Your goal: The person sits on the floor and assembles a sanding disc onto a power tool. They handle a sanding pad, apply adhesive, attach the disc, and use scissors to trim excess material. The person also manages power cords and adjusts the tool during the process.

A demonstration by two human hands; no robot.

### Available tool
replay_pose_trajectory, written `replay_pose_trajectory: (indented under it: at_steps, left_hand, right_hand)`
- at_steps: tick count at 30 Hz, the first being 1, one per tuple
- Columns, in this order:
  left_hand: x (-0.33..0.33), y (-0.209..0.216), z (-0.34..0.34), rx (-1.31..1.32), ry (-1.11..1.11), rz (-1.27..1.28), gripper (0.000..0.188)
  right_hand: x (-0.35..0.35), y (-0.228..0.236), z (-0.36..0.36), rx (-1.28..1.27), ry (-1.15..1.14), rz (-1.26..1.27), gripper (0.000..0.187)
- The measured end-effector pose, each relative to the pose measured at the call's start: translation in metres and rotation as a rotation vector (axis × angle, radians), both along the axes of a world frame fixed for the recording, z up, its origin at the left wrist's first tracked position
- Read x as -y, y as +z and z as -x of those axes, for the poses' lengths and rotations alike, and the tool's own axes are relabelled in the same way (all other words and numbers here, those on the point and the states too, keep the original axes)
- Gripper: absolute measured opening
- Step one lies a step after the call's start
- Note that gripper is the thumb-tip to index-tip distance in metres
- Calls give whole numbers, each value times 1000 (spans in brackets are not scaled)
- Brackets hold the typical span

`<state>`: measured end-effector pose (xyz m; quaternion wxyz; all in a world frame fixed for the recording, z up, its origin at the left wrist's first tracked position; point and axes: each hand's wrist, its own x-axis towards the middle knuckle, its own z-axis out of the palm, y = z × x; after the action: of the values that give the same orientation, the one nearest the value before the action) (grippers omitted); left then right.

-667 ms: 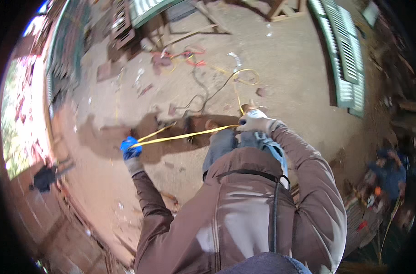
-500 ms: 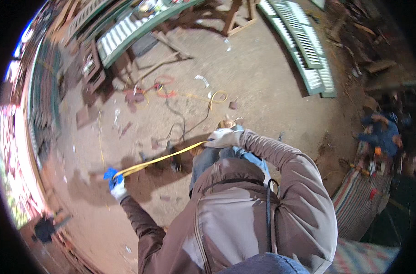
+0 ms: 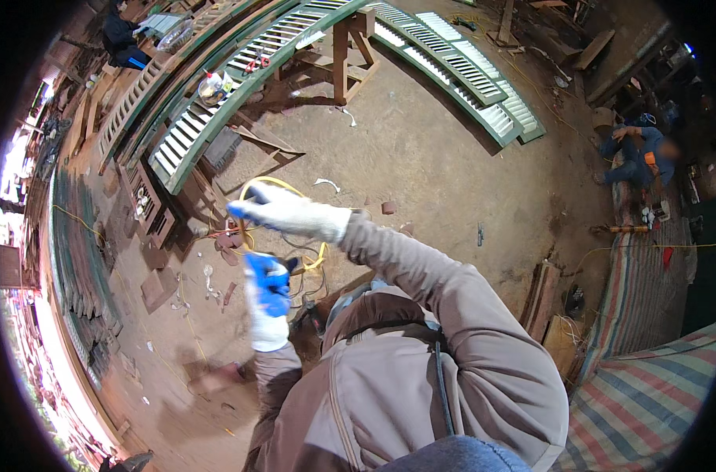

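Observation:
My left hand [image 3: 268, 295], in a white glove with a blue palm, is closed around a yellow cord [image 3: 321, 256]. The cord forms a loose loop that rises from this hand, passes behind my right wrist and comes back down. Above and slightly to the left of it, my right hand [image 3: 291, 212], in a matching glove, reaches across with its fingers pointing left. Those fingers are bent around the cord at the loop's left side, though the exact grip is partly hidden. Both hands are in front of my body, above the floor.
A long green slatted shutter [image 3: 186, 141] rests on wooden supports at the upper left. More shutters [image 3: 484, 110] lie at the upper right. A wooden trestle [image 3: 340, 63] stands between. One person [image 3: 124, 39] is at far left, another [image 3: 641, 153] at right by striped sheeting [image 3: 649, 401].
The stretched yellow cord is now slack and looped. My left hand has come right and inward; my right hand has crossed over to the left, above it. The view has shifted.

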<state>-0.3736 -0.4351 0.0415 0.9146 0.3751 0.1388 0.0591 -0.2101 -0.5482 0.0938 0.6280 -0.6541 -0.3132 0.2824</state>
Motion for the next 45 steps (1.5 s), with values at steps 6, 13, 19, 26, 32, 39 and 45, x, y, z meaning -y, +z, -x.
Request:
replay_pose_trajectory:
  at_steps: [6, 13, 19, 26, 32, 39, 45]
  left_hand:
    - [-95, 95, -16, 288, -215, 643, 10]
    - [-213, 237, 77, 634, -161, 612, 30]
    - [-371, 229, 224, 612, 134, 581, 17]
    - [-555, 206, 559, 633, 1196, -63, 35]
    - [-548, 185, 638, 753, 1250, 209, 25]
    - [-320, 49, 338, 281, 317, 444, 65]
    - [-145, 76, 151, -8, 213, -114, 56]
  right_hand:
    - [28, -56, 85, -177, 377, -87, 45]
    - [38, -75, 100, -312, 323, 235, 32]
    - [57, -77, 68, 218, 396, 382, 42]
    - [108, -172, -31, 672, 280, 824, 29]
    - [247, -136, -143, 427, -439, 810, 30]
    - [-1, 29, -59, 480, 48, 600, 29]
    - [-173, 58, 140, 793, 598, 248, 37]
